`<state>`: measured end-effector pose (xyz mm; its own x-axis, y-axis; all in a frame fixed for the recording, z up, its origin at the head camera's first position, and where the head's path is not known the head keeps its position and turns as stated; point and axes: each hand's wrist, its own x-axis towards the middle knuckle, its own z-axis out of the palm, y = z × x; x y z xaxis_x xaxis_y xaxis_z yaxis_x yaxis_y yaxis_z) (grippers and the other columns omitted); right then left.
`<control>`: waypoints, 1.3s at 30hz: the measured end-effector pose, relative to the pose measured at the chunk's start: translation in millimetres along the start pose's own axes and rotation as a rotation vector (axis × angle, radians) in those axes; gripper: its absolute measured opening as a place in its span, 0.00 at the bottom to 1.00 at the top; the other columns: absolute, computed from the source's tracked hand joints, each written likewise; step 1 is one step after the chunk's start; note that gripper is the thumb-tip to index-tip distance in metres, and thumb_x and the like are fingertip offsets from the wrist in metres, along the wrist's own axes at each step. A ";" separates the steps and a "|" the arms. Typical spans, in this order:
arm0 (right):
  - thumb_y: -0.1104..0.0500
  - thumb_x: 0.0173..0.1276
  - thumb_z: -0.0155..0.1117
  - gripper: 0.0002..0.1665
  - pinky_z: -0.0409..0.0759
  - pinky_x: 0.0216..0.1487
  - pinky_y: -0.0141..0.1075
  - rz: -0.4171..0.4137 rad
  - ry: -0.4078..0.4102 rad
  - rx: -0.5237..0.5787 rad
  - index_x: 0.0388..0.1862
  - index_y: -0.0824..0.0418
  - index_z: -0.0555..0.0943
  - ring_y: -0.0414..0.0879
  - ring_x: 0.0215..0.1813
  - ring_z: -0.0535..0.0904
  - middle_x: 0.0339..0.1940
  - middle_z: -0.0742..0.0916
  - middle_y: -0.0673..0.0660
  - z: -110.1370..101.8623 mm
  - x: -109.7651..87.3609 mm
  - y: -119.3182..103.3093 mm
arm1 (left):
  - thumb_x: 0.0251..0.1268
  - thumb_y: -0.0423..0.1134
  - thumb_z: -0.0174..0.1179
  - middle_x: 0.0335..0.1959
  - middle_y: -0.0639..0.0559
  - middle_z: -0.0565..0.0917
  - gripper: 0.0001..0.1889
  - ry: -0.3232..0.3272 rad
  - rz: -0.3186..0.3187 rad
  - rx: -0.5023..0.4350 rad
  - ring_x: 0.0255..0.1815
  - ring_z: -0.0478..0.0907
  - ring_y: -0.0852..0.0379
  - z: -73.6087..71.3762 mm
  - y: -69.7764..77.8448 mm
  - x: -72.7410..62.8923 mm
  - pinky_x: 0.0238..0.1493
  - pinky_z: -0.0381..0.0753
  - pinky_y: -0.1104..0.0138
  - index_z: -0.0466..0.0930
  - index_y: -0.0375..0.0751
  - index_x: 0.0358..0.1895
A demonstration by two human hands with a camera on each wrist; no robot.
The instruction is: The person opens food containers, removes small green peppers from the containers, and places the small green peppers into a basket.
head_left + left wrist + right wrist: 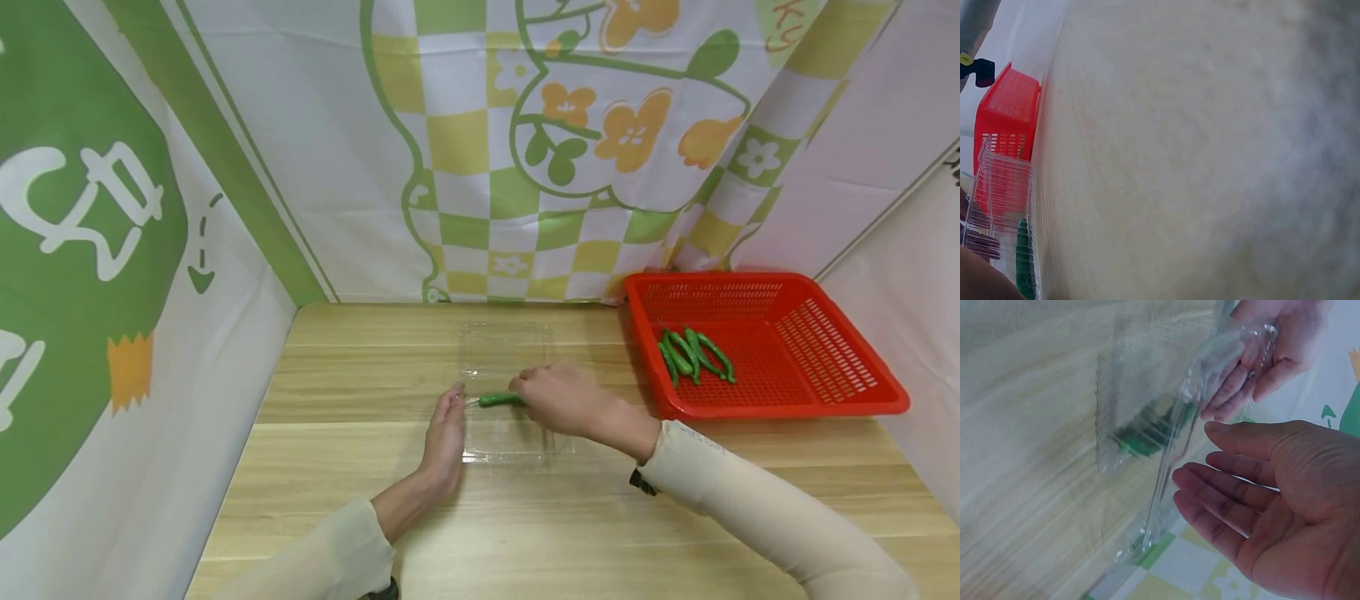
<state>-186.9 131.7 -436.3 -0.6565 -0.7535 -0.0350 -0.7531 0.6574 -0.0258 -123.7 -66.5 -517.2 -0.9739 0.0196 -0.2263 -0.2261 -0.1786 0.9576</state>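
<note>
A clear plastic clamshell box lies open on the table, its lid folded back toward the wall. One green chili pepper lies across the base, stem toward the left. My left hand holds the box at its left side, the fingertips at the rim; in the right wrist view the left hand partly shows through the plastic. Over the box's right part is my right hand, close to the pepper's right end. In the right wrist view its fingers are relaxed and hold nothing.
A red plastic basket with slotted walls stands at the back right. Several green chili peppers lie in its left part. A patterned cloth hangs behind the wooden table.
</note>
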 end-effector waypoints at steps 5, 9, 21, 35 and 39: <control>0.63 0.71 0.70 0.05 0.87 0.31 0.39 0.025 -0.050 -0.007 0.44 0.62 0.87 0.47 0.34 0.84 0.36 0.89 0.56 4.4 3.2 -6.6 | 0.90 0.43 0.31 0.88 0.40 0.48 0.28 0.007 -0.001 0.008 0.88 0.36 0.37 0.5 -0.2 0.3 0.87 0.35 0.42 0.50 0.37 0.85; 0.65 0.70 0.72 0.08 0.88 0.32 0.38 0.016 -0.067 -0.028 0.47 0.63 0.87 0.48 0.36 0.86 0.39 0.89 0.57 9.8 5.0 -8.8 | 0.90 0.43 0.32 0.88 0.39 0.48 0.28 0.010 0.001 -0.001 0.88 0.36 0.37 1.2 -0.7 0.8 0.87 0.35 0.42 0.51 0.37 0.84; 0.63 0.71 0.72 0.09 0.87 0.31 0.37 0.000 -0.040 -0.092 0.49 0.63 0.88 0.47 0.37 0.86 0.39 0.89 0.56 23.5 13.2 -12.4 | 0.90 0.42 0.32 0.88 0.40 0.47 0.28 0.008 -0.003 -0.017 0.88 0.35 0.37 1.6 -0.9 0.5 0.87 0.35 0.42 0.50 0.37 0.85; 0.59 0.81 0.63 0.09 0.90 0.33 0.40 -0.024 -0.021 -0.177 0.45 0.62 0.88 0.50 0.38 0.85 0.39 0.88 0.58 41.1 19.3 -20.0 | 0.90 0.42 0.32 0.88 0.41 0.50 0.28 0.032 0.008 -0.027 0.89 0.38 0.38 2.6 -2.8 1.6 0.87 0.37 0.43 0.52 0.37 0.84; 0.59 0.79 0.65 0.09 0.89 0.34 0.38 -0.026 -0.017 -0.208 0.44 0.62 0.89 0.49 0.37 0.84 0.39 0.87 0.57 42.9 20.8 -21.5 | 0.90 0.43 0.32 0.88 0.41 0.50 0.28 0.030 0.008 -0.033 0.88 0.38 0.38 3.0 -1.9 1.3 0.87 0.37 0.43 0.51 0.37 0.84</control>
<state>-182.5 102.3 -479.4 -0.6375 -0.7685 -0.0540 -0.7632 0.6205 0.1804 -124.6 -63.3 -518.8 -0.9745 -0.0116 -0.2240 -0.2166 -0.2111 0.9532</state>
